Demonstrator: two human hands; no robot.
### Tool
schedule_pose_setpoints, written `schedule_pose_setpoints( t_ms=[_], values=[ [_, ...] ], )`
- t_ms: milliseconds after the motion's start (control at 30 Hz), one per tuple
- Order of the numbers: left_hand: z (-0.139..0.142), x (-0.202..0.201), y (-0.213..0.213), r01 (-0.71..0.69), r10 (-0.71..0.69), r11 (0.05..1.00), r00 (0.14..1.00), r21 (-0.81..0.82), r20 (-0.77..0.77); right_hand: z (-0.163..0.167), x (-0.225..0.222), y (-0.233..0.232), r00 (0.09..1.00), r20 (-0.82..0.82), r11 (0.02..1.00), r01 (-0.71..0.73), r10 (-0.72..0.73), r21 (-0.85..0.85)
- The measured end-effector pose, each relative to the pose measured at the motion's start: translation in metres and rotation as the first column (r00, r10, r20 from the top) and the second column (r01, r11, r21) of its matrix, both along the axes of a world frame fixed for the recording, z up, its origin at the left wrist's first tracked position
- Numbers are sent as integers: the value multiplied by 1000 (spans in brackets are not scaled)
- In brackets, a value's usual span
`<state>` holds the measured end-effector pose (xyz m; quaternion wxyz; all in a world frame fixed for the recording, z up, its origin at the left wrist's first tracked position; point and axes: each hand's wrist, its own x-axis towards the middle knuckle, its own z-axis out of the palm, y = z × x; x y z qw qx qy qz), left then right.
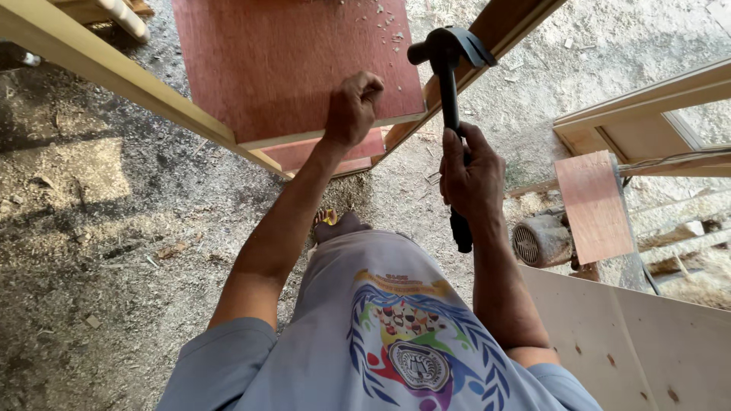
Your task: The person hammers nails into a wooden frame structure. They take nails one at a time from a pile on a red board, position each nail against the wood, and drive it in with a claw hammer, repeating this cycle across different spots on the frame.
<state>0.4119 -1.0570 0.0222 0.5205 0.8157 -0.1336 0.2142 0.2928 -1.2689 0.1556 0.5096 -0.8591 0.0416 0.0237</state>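
Two hands are at work over a reddish-brown plywood panel (297,61). The right hand (472,175) is closed round the black handle of a hammer (449,84), gripping it about midway, with the head raised above the panel's near right corner and a dark strap or band hanging off it. The left hand (352,106) is curled shut with fingertips pinched together just at the panel's front edge; whatever it pinches is too small to make out, possibly a nail. The panel lies on a pale wooden frame (114,72) whose rails run diagonally on both sides, and a second reddish layer shows below its front edge. Small pale chips lie scattered on the panel's far part, so some work on it looks done, while the raised hammer suggests fastening at this near edge is not finished; no driven nail heads can be seen. Below the hands a foot in a sandal (335,222) stands on a dusty, sawdust-strewn floor (91,228). To the right are a small electric motor (542,242), another reddish board (594,205), more pale frames (647,99) and a light plywood sheet (647,342).
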Motion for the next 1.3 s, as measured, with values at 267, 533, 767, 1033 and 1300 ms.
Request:
schedule_pose_setpoints(
  t_ms=[267,533,767,1033,1300],
  values=[
    [-21,-22,10,-209,207,953,978,218,33,-9,-20,3,994,-97,997,-53,46,-63],
    [-17,-54,42,-617,574,776,776,126,261,-8,-18,21,981,-122,988,-154,149,-26],
    [-3,-108,96,-846,778,491,532,205,334,1,-5,61,931,-110,932,-357,349,-62],
    [-35,-112,116,-870,842,465,491,161,222,8,8,108,811,-28,798,-580,584,-163],
    [-39,-112,111,-896,883,440,443,50,153,24,14,132,753,59,749,-638,656,-178]
  ],
)
